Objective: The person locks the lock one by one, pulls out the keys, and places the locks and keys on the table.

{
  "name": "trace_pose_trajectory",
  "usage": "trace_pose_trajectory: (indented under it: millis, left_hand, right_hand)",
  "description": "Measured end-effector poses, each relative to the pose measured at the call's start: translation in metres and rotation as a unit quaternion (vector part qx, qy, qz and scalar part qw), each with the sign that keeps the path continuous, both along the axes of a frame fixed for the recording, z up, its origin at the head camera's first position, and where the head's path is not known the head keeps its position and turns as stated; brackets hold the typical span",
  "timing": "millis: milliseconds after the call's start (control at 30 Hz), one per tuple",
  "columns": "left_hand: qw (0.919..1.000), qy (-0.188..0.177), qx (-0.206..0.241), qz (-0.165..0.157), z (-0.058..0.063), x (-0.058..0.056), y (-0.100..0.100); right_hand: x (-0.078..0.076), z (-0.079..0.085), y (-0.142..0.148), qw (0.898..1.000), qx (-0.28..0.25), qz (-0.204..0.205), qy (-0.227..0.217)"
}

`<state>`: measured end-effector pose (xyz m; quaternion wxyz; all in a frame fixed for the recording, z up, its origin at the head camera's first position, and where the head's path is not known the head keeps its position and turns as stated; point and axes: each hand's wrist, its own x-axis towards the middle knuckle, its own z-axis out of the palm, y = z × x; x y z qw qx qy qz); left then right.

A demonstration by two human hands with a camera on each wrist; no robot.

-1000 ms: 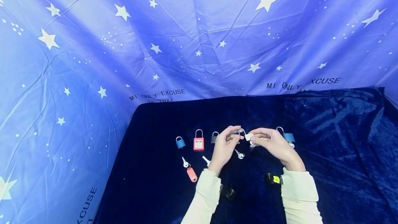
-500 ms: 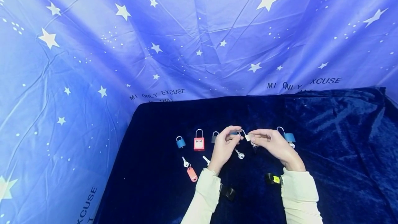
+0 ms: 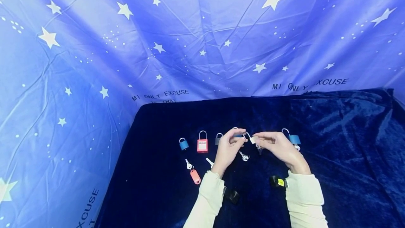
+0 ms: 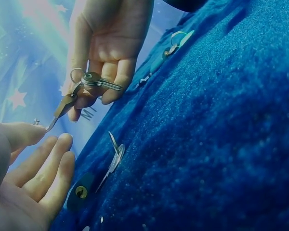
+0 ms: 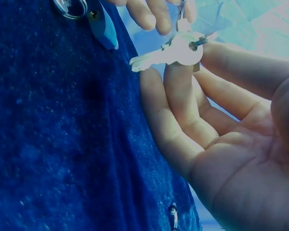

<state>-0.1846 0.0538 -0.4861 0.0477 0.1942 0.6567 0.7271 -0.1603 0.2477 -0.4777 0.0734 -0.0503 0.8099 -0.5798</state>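
Note:
In the head view, a small brass padlock (image 3: 252, 139) is held between the two hands above the cloth. My left hand (image 3: 228, 149) pinches its shackle between thumb and index finger; the other fingers extend loosely in the left wrist view. On the padlock's body lie the thumb and fingers of my right hand (image 3: 283, 150). A silver key (image 5: 185, 48) sits in the lock by the right fingers, with a second key (image 4: 108, 84) hanging from its ring. Behind the left hand a blue padlock is partly hidden, with keys (image 3: 243, 156) below it.
Left of the hands stand a small blue padlock (image 3: 184, 145), a red padlock (image 3: 202, 145) and a grey padlock (image 3: 217, 140). A key with a red tag (image 3: 195, 176) lies nearer. Another blue padlock (image 3: 294, 139) is at right. Dark blue cloth (image 3: 152, 192) covers the table.
The brass padlock has tilted slightly in the fingers, and the keys at the right hand have shifted a little right and down. Both hands stay nearly in place.

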Motion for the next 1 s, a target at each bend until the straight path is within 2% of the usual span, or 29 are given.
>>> trace_pose_trajectory:
  millis: [333, 567, 667, 800, 1000]
  left_hand:
    - [1.0000, -0.001, -0.006, 0.003, 0.001, 0.000, 0.001]
    - [0.9998, -0.016, -0.004, 0.012, -0.018, -0.007, 0.005]
    - [0.9997, -0.019, -0.002, 0.012, -0.013, -0.004, 0.003]
    - [0.9997, -0.023, 0.006, 0.005, 0.001, 0.001, -0.001]
    - [0.9999, -0.012, -0.006, -0.006, 0.001, 0.001, -0.001]
  right_hand:
    - [0.002, 0.003, -0.001, 1.000, 0.008, 0.001, 0.002]
    - [0.001, 0.001, -0.002, 1.000, 0.009, -0.002, 0.014]
    - [0.001, 0.002, -0.003, 1.000, 0.015, -0.004, 0.016]
    - [0.001, 0.002, -0.003, 0.999, 0.027, -0.016, 0.012]
    - [0.000, 0.001, -0.003, 0.999, 0.024, -0.024, 0.013]
